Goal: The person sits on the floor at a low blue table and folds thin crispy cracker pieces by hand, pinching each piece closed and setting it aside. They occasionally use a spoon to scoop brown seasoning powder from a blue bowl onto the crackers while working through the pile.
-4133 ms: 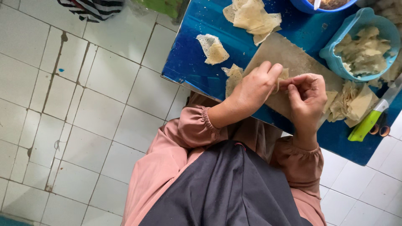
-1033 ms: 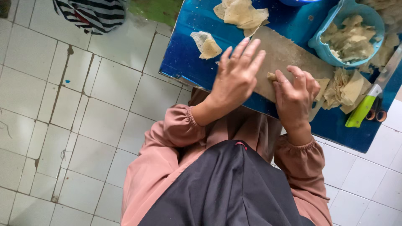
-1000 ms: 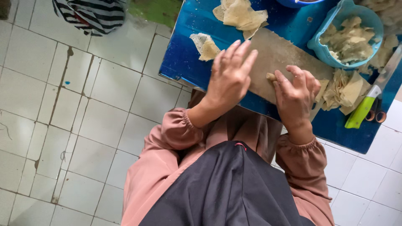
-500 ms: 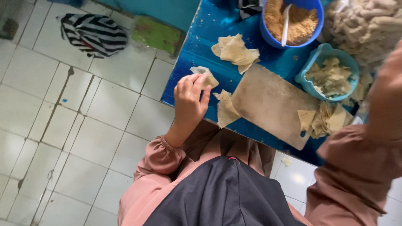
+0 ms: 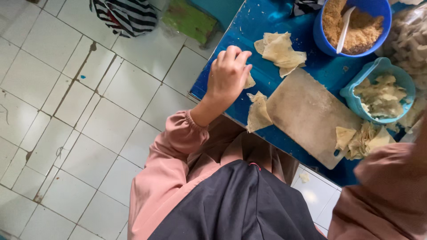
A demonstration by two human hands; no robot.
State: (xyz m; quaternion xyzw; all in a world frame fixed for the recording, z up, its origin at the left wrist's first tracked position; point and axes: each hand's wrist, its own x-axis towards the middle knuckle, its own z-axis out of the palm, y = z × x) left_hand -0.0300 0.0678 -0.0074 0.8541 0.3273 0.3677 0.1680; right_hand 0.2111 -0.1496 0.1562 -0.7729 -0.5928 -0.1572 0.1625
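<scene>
My left hand (image 5: 229,73) rests on the left part of the blue table (image 5: 231,26), its fingers curled over a small pale dough wrapper (image 5: 250,82). Another thin wrapper (image 5: 258,113) lies just right of it, at the edge of a worn cutting board (image 5: 307,115). Several loose wrappers (image 5: 280,51) lie in a pile beyond the board. Only the pink sleeve (image 5: 387,186) of my right arm shows at the right edge; the hand itself is out of the frame.
A blue bowl of brown crumbly filling (image 5: 356,31) holds a white spoon. A light blue bowl (image 5: 382,93) contains wrappers, with folded pieces (image 5: 364,140) beside it. A clear bag (image 5: 411,40) sits far right. A green stool (image 5: 189,20) and striped cloth (image 5: 126,15) are on the tiled floor.
Both hands were working together on the cutting board. My left hand has moved left onto a wrapper near the table edge, and my right hand has lifted off the board and out of view.
</scene>
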